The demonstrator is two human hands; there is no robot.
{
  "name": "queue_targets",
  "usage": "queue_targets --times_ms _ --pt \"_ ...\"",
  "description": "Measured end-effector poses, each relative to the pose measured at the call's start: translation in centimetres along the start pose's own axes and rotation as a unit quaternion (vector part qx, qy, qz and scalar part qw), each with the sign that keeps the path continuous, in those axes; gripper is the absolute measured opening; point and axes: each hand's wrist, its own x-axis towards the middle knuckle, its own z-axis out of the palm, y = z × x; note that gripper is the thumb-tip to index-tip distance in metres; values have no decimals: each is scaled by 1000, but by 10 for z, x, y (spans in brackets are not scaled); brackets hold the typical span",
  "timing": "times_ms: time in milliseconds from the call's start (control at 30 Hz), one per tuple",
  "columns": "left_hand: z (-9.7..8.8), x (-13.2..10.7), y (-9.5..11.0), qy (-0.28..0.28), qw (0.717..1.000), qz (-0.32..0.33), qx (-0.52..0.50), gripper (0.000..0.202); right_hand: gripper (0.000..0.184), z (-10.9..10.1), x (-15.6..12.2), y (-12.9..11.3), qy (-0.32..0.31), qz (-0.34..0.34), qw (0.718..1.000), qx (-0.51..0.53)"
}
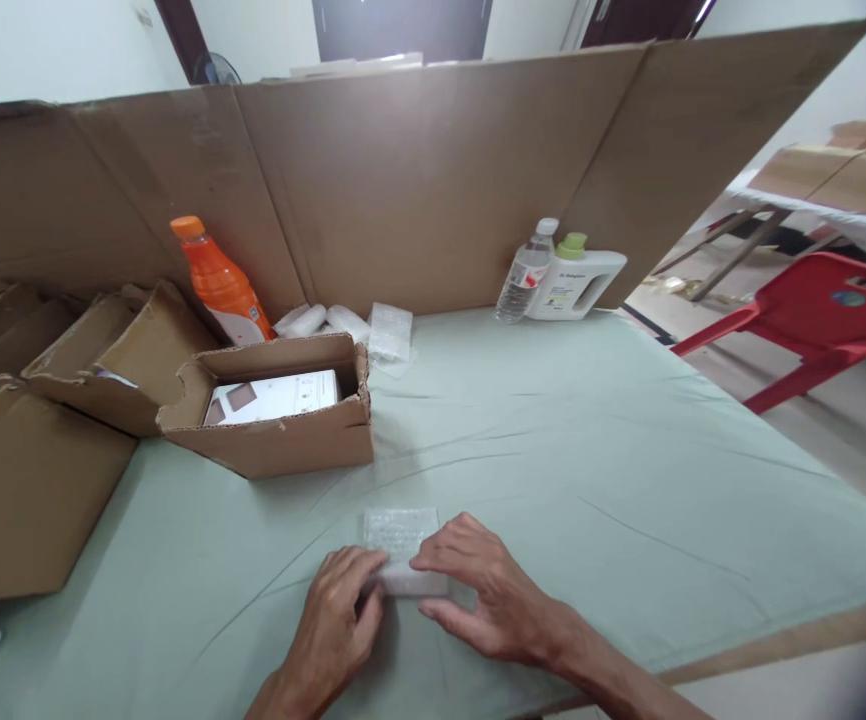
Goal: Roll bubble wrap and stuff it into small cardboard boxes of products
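Observation:
A small whitish packet (409, 580) lies on the table near its front edge, with a flap of clear bubble wrap (401, 528) spread flat behind it. My left hand (339, 610) grips the packet's left end, thumb in front and fingers over the top. At the right end, my right hand (478, 585) has its fingertips on the upper side and its thumb low at the front edge. What is inside the bubble wrap cannot be made out.
An open cardboard box (305, 445) holding a white printed carton (283, 397) stands behind left. Further back are an orange bottle (223, 280), bubble-wrapped pieces (390, 333), a clear water bottle (527, 275) and a white jug (575, 285). Cardboard boxes (35, 500) line the left; a red chair (830, 315) is right.

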Motion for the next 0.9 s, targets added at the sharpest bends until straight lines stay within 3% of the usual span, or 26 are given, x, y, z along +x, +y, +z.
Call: queue_targets --times_ms 167,267,367,467,567,633,733,800,900 --pt "0 12 -2 37 998 -40 29 32 24 25 -8 8 -32 -16 988 -149" --pt "-3 7 -2 63 993 -101 -2 33 21 38 -8 22 2 -11 985 -170" --pt "-6 -3 0 90 964 -222 -113 46 19 41 -1 28 77 42 992 -88" --pt "-4 -8 3 91 911 -295 -275 66 15 37 8 21 69 129 987 64" --pt "-1 -4 8 50 879 -298 -369 80 17 33 10 13 7 164 972 168" --pt "1 0 12 51 876 -296 -378 78 21 31 6 12 13 164 970 177" --pt "6 0 14 81 873 -278 -393 72 47 29 -2 15 36 173 969 176" --pt "11 -2 12 80 868 -265 -411 70 59 28 -3 15 15 186 962 201" --pt "18 -6 3 76 864 -258 -425 70 40 31 4 9 -25 213 948 235"
